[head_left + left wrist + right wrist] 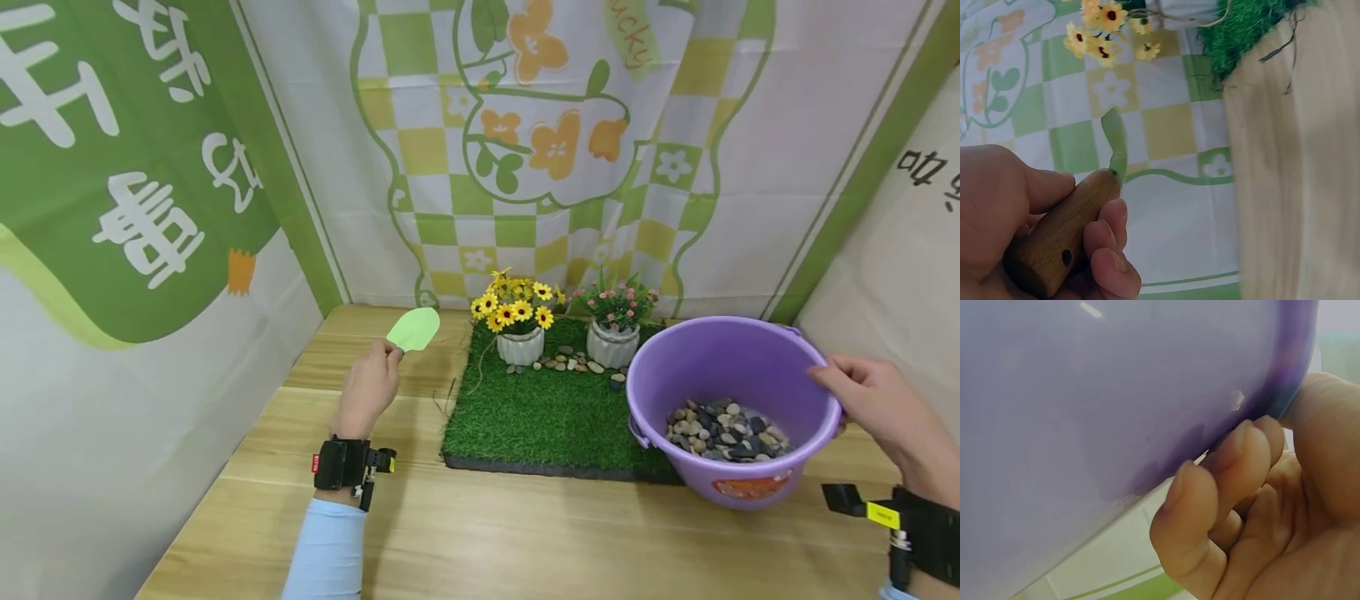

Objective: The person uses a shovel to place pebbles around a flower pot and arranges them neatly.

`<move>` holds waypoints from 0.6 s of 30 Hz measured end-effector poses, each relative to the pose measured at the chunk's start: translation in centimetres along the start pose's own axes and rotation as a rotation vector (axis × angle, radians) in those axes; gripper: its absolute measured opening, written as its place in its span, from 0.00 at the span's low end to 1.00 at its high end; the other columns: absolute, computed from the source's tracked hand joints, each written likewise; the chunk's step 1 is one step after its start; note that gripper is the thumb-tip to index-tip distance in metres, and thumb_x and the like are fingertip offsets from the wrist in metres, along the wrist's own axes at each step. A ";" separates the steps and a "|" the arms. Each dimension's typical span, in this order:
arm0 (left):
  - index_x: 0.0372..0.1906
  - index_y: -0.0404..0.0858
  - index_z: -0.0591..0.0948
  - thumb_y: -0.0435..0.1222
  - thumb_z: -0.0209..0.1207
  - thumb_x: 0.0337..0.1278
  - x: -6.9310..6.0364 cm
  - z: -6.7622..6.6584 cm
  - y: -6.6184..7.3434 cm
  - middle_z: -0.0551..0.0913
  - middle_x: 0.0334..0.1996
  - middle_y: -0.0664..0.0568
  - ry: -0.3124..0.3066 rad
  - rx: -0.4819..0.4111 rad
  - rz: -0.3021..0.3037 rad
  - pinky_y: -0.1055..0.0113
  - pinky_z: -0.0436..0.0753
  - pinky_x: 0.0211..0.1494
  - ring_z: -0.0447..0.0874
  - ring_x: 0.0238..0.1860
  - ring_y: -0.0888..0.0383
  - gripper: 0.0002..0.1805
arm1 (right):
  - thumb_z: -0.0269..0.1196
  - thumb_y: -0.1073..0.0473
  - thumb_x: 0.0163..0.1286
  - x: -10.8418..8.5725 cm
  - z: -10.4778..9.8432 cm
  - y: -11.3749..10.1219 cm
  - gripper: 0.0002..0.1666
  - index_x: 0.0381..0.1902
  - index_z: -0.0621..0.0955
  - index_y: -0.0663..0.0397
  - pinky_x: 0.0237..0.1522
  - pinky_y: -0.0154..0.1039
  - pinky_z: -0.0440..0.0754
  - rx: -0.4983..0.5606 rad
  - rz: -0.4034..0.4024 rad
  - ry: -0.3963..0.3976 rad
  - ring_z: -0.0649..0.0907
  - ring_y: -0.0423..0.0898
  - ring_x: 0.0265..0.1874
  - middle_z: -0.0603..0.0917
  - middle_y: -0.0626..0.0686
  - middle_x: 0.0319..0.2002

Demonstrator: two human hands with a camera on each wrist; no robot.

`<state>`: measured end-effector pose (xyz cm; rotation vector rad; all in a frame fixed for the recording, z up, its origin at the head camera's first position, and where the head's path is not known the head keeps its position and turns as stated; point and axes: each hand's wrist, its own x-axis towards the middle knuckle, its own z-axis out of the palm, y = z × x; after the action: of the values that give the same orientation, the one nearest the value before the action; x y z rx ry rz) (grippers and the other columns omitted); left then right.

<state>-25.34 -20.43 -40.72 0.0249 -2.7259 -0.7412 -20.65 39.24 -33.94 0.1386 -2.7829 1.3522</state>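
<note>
My left hand point(369, 385) grips the wooden handle point(1063, 234) of a small trowel with a light green blade point(415, 329). The trowel is above the table, left of a square of artificial turf point(540, 417). At the right, my right hand point(873, 400) holds the rim of a purple bucket point(652, 358), thumb over the edge and fingers against the outer wall, as the right wrist view shows. Mixed pebbles point(723, 429) lie in the bottom of the bucket. The bucket covers the right part of the turf and leans toward me.
Along the back of the turf stand a white pot of yellow flowers point(520, 346) and a white pot of pink flowers point(613, 343). A row of pebbles point(566, 362) lies by them. Printed cloth point(420, 167) hangs behind the wooden table point(495, 533).
</note>
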 end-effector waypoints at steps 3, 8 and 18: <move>0.51 0.28 0.73 0.39 0.43 0.77 0.0 0.7 -0.4 0.75 0.25 0.44 -0.026 0.005 -0.009 0.65 0.65 0.22 0.71 0.20 0.54 0.17 | 0.51 0.54 0.78 0.0 -0.1 0.2 0.20 0.30 0.78 0.60 0.21 0.36 0.79 0.020 0.008 0.003 0.80 0.42 0.15 0.82 0.48 0.18; 0.50 0.29 0.70 0.39 0.42 0.78 0.1 1.5 -0.9 0.74 0.24 0.45 -0.075 0.000 -0.049 0.64 0.67 0.22 0.72 0.21 0.53 0.15 | 0.51 0.56 0.78 0.1 -0.2 0.4 0.18 0.28 0.80 0.53 0.21 0.35 0.79 0.060 -0.001 0.003 0.80 0.41 0.15 0.83 0.47 0.18; 0.52 0.28 0.68 0.38 0.40 0.78 -0.3 3.0 -1.3 0.69 0.21 0.49 -0.123 -0.058 -0.050 0.66 0.65 0.21 0.69 0.18 0.55 0.15 | 0.51 0.52 0.78 -0.1 -0.3 0.7 0.19 0.30 0.80 0.55 0.23 0.35 0.80 0.057 0.084 -0.010 0.82 0.44 0.17 0.85 0.47 0.20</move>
<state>-26.06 -20.05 -43.96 0.0358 -2.8271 -0.8629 -20.66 39.89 -34.28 0.0304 -2.7888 1.4534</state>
